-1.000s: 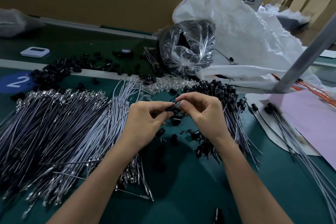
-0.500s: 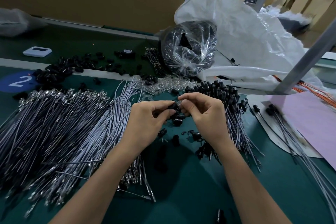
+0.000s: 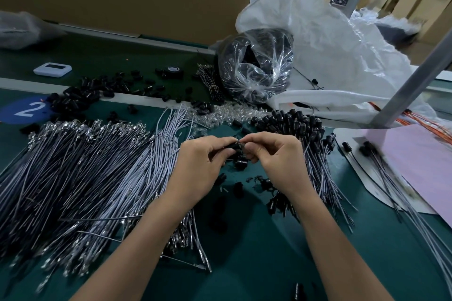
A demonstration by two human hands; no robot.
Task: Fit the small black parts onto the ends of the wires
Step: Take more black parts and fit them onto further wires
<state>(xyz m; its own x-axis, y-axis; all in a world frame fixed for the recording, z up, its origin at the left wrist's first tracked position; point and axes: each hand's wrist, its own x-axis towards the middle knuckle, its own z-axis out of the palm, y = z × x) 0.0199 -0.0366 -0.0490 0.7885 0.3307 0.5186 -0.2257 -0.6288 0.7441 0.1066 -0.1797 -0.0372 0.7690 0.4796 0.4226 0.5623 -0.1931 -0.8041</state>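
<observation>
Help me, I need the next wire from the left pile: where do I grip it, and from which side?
Probably pinch a strand's grey sleeve from above at the right edge of the wire pile, beside the left hand. There strands arc loose and apart; elsewhere they lie packed and crossed.

Bare wires (image 3: 80, 168) left; capped wires (image 3: 315, 154) right.
</observation>
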